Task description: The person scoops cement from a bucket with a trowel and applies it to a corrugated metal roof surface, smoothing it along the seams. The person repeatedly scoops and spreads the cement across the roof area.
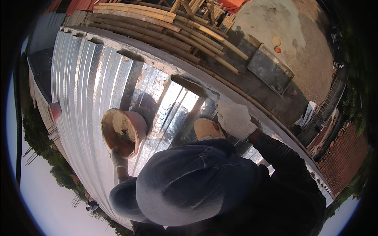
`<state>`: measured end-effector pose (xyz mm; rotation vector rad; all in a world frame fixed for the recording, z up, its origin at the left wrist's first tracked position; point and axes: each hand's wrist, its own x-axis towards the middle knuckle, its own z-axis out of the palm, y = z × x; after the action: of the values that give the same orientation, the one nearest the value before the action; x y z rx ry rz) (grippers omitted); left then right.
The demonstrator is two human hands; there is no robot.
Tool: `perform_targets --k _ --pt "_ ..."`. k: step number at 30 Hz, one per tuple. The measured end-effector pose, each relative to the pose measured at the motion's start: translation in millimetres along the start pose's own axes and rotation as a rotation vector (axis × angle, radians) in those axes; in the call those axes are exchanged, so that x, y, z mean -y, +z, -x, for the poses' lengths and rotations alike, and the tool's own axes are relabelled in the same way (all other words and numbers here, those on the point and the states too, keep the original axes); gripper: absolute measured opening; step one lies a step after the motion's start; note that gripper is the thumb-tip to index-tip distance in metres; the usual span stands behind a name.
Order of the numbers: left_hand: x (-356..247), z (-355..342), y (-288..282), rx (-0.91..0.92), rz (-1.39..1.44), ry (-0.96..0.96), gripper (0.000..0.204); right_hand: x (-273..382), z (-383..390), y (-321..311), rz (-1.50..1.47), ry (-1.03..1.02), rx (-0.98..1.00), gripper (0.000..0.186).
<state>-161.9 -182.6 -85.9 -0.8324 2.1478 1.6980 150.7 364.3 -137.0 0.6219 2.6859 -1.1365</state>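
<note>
My left hand (117, 158), in a pale glove, grips the lower rim of a round bucket (141, 128). The bucket is tilted, its mouth facing left, with greyish mortar (123, 128) smeared and lying inside. My right hand (235, 119), in a white knitted glove, is closed against the top edge of the rough masonry wall (151, 59); whatever its fingers hold is hidden. Under both hands lie ribbed, shiny metal roof sheets (82, 90), which meet the wall with dark gaps at the ribs.
My tan shoe (208, 129) stands on the sheets beside my bent, jeans-clad knee (189, 185). Beyond the wall, lower down, are stacked bamboo poles (177, 33), a grey rectangular trough (269, 70) and sandy ground (303, 43). A brick wall (342, 157) stands at the right.
</note>
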Motion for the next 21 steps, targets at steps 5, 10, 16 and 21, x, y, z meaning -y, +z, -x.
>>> perform_targets --k 5,10,16,21 --pt "-2 7 6 -0.008 0.020 0.003 0.045 39 7 -5 0.009 0.197 0.219 0.022" --pt "-17 21 1 0.000 0.053 0.055 0.045 45 37 -38 0.040 0.254 0.335 0.021" --pt "-81 43 101 0.084 -0.073 0.237 0.038 22 62 -45 -0.123 0.239 0.099 0.023" --pt "-119 74 181 0.091 -0.341 0.385 0.018 27 46 -64 -0.219 0.155 -0.039 0.025"
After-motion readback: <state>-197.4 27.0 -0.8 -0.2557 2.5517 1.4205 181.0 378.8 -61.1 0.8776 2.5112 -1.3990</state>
